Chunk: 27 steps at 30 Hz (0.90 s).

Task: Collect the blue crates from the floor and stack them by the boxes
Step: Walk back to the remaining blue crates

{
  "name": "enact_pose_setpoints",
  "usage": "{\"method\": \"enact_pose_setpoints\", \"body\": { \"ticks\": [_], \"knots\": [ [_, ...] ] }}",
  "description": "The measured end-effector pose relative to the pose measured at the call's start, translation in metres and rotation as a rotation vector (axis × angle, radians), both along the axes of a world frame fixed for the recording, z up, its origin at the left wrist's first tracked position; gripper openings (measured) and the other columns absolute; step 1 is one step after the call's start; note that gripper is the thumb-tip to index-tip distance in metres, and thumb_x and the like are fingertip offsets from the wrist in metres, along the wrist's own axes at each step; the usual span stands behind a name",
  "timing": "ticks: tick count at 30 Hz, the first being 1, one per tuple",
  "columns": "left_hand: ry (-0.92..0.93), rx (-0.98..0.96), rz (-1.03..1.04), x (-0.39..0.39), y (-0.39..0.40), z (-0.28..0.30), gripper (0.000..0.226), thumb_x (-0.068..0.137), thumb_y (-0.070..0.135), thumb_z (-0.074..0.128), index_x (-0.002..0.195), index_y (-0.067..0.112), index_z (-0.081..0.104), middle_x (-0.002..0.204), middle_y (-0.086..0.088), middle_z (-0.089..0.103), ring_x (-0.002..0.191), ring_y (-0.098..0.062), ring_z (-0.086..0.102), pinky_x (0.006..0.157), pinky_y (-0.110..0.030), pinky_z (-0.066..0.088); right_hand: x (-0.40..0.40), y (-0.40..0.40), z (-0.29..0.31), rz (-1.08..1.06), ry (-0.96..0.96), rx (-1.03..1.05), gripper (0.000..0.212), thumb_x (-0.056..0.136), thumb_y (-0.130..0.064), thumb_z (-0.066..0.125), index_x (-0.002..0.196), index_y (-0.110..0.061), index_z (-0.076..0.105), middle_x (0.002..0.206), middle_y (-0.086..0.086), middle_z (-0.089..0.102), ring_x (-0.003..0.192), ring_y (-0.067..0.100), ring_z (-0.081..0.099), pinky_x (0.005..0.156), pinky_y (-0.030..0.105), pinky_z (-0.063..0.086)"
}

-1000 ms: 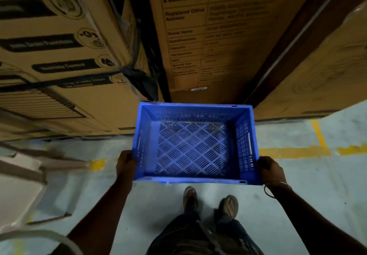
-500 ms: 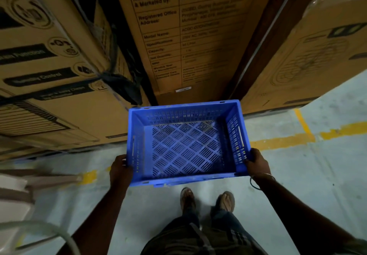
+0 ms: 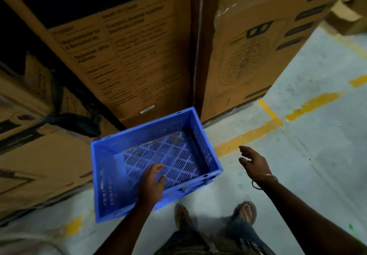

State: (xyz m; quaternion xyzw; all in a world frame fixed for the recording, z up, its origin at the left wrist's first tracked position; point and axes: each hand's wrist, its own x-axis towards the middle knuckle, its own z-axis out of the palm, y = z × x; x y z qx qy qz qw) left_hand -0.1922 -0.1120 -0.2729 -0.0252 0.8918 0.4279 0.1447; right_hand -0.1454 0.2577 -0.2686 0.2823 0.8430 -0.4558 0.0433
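A blue slotted plastic crate point(image 3: 119, 195) sits low at the foot of the tall cardboard boxes point(image 3: 127, 60), turned at an angle, its far corner against them. It holds nothing. My left hand point(image 3: 153, 183) reaches over the crate's near rim with relaxed, spread fingers above the lattice bottom, gripping nothing. My right hand point(image 3: 255, 163) hovers to the right of the crate, clear of it, fingers straight and spread above the floor. Whether another crate lies underneath is hidden.
More cardboard boxes stand at the left point(image 3: 39, 155) and at the right point(image 3: 248, 56). A yellow floor line point(image 3: 248, 135) runs across the grey concrete to the right. My feet point(image 3: 244, 211) stand just behind the crate.
The crate went down from between both hands to the foot of the boxes and turned. Both hands let go of its sides; the right hand drew away to the right.
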Motion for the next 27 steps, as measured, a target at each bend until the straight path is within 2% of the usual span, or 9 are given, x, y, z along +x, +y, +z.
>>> {"method": "enact_pose_setpoints", "body": {
  "ticks": [5, 7, 10, 12, 14, 16, 20, 24, 27],
  "knots": [
    [-0.216, -0.006, -0.330, -0.025, 0.095, 0.002, 0.040, 0.093, 0.017, 0.071, 0.132, 0.019, 0.063, 0.129, 0.004, 0.063, 0.122, -0.012, 0.056, 0.102, -0.029, 0.044, 0.030, 0.082, 0.017, -0.064, -0.044, -0.070, 0.042, 0.084, -0.013, 0.068, 0.125, -0.022, 0.062, 0.111, 0.000, 0.067, 0.104, 0.014, 0.064, 0.084, 0.027, 0.045],
    [-0.231, -0.016, -0.403, -0.023, 0.145, 0.004, 0.038, 0.087, 0.032, 0.073, 0.124, 0.033, 0.065, 0.121, 0.003, 0.067, 0.116, -0.013, 0.061, 0.098, -0.030, 0.047, 0.048, 0.123, 0.022, -0.118, -0.037, -0.079, 0.041, 0.084, -0.013, 0.068, 0.123, -0.022, 0.063, 0.109, 0.000, 0.067, 0.100, 0.014, 0.065, 0.082, 0.026, 0.046],
    [-0.236, 0.032, -0.422, -0.028, 0.222, -0.001, 0.034, 0.066, 0.055, 0.064, 0.098, 0.066, 0.062, 0.102, 0.003, 0.068, 0.096, -0.011, 0.065, 0.087, -0.028, 0.052, 0.076, 0.187, 0.029, -0.202, -0.046, -0.113, 0.039, 0.083, -0.012, 0.069, 0.120, -0.022, 0.065, 0.108, 0.001, 0.068, 0.095, 0.014, 0.066, 0.079, 0.025, 0.050],
    [-0.230, 0.066, -0.463, -0.036, 0.278, -0.007, 0.040, 0.060, 0.060, 0.061, 0.096, 0.076, 0.057, 0.111, -0.002, 0.070, 0.105, -0.012, 0.066, 0.090, -0.026, 0.053, 0.093, 0.235, 0.031, -0.237, -0.063, -0.115, 0.037, 0.082, -0.011, 0.070, 0.118, -0.021, 0.066, 0.106, 0.001, 0.070, 0.092, 0.014, 0.067, 0.074, 0.022, 0.050],
    [-0.237, 0.068, -0.538, -0.036, 0.335, -0.003, 0.035, 0.062, 0.058, 0.062, 0.096, 0.064, 0.065, 0.120, -0.006, 0.071, 0.116, -0.015, 0.065, 0.097, -0.032, 0.052, 0.115, 0.281, 0.030, -0.268, -0.087, -0.094, 0.034, 0.081, -0.011, 0.070, 0.114, -0.020, 0.068, 0.103, 0.001, 0.072, 0.090, 0.014, 0.068, 0.079, 0.027, 0.053],
    [-0.232, 0.074, -0.569, -0.028, 0.391, 0.015, 0.031, 0.067, 0.048, 0.065, 0.097, 0.052, 0.062, 0.120, -0.005, 0.072, 0.117, -0.016, 0.066, 0.097, -0.032, 0.051, 0.137, 0.322, 0.029, -0.302, -0.129, -0.055, 0.032, 0.080, -0.012, 0.070, 0.111, -0.020, 0.069, 0.101, 0.001, 0.073, 0.090, 0.014, 0.069, 0.088, 0.037, 0.054],
    [-0.223, 0.117, -0.642, -0.022, 0.489, 0.051, 0.032, 0.074, 0.034, 0.063, 0.105, 0.041, 0.062, 0.120, 0.000, 0.069, 0.116, -0.016, 0.065, 0.098, -0.029, 0.049, 0.154, 0.392, 0.042, -0.366, -0.134, -0.021, 0.032, 0.081, -0.014, 0.068, 0.114, -0.017, 0.069, 0.101, 0.002, 0.074, 0.090, 0.015, 0.068, 0.085, 0.029, 0.051],
    [-0.250, 0.118, -0.705, -0.040, 0.568, 0.055, 0.037, 0.094, 0.020, 0.068, 0.130, 0.021, 0.062, 0.133, -0.005, 0.064, 0.124, -0.019, 0.060, 0.105, -0.036, 0.049, 0.142, 0.456, 0.051, -0.410, -0.099, -0.008, 0.033, 0.081, -0.016, 0.069, 0.114, -0.018, 0.068, 0.102, 0.002, 0.072, 0.090, 0.014, 0.066, 0.079, 0.025, 0.047],
    [-0.257, 0.116, -0.739, -0.065, 0.626, 0.050, 0.040, 0.094, 0.023, 0.068, 0.133, 0.019, 0.061, 0.134, -0.006, 0.062, 0.126, -0.021, 0.059, 0.105, -0.038, 0.049, 0.123, 0.506, 0.055, -0.454, -0.058, -0.018, 0.032, 0.081, -0.016, 0.069, 0.113, -0.020, 0.068, 0.101, 0.002, 0.072, 0.089, 0.014, 0.066, 0.078, 0.024, 0.047]
  ]
}}
